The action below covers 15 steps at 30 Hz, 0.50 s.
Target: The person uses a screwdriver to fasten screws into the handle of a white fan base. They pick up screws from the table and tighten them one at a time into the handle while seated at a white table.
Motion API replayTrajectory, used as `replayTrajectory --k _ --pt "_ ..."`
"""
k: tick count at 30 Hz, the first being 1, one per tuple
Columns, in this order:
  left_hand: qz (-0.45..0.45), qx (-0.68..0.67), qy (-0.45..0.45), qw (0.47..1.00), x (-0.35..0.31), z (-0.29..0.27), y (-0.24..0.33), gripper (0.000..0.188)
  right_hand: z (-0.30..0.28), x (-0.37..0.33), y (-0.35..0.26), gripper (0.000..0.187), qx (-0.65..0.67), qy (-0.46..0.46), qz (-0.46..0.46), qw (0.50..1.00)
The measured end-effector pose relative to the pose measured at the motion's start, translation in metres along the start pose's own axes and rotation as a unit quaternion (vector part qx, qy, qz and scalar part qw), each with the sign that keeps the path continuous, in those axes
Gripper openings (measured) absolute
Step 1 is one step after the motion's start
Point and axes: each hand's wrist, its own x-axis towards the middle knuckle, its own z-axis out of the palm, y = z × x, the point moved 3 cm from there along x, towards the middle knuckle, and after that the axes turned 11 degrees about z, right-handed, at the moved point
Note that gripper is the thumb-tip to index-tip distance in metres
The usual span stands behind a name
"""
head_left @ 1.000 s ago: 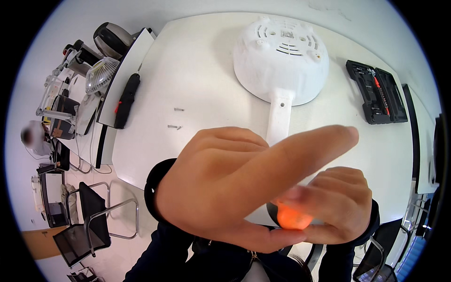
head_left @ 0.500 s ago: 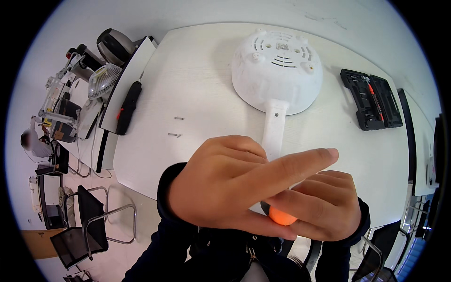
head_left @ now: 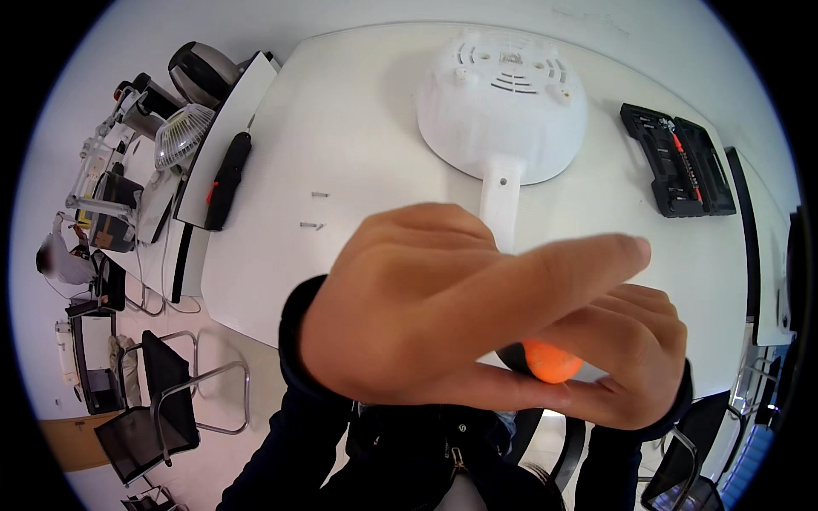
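Above the near edge of the table, my left hand (head_left: pixel 426 307) is closed around a dark tool handle with a rounded orange end (head_left: pixel 552 362). Its index finger stretches out to the right, and its thumb runs below the orange end. My right hand (head_left: pixel 635 358) closes on the same orange end from the right, its fingers partly covered by my left hand. What lies at the other end is hidden. Beyond my hands, a white electric pot (head_left: pixel 503 128) rests upside down with its slotted base up. The pot's handle (head_left: pixel 501 204) points toward me, its near end behind my left hand.
Several small screws (head_left: pixel 313 226) lie on the white table (head_left: pixel 281 281) to the left. Farther left is a black power screwdriver (head_left: pixel 228 183). An open black bit case (head_left: pixel 677 162) with a red tool sits at right. A chair (head_left: pixel 166 392) stands lower left.
Both hands and the orange end have come up closer and shifted a little right. The pot, screws and case sit slightly higher in view, their arrangement unchanged.
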Motion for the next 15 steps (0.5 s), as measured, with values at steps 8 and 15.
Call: replayTrajectory --k 8,15 --pt "0.000 -0.015 0.004 1.000 0.001 0.005 0.003 0.056 -0.002 0.000 -0.002 0.030 0.004 0.039 0.001 0.999" --pt "0.026 -0.076 0.055 0.995 -0.002 0.005 -0.004 0.057 -0.001 0.002 0.003 0.030 0.071 -0.039 -0.014 0.997"
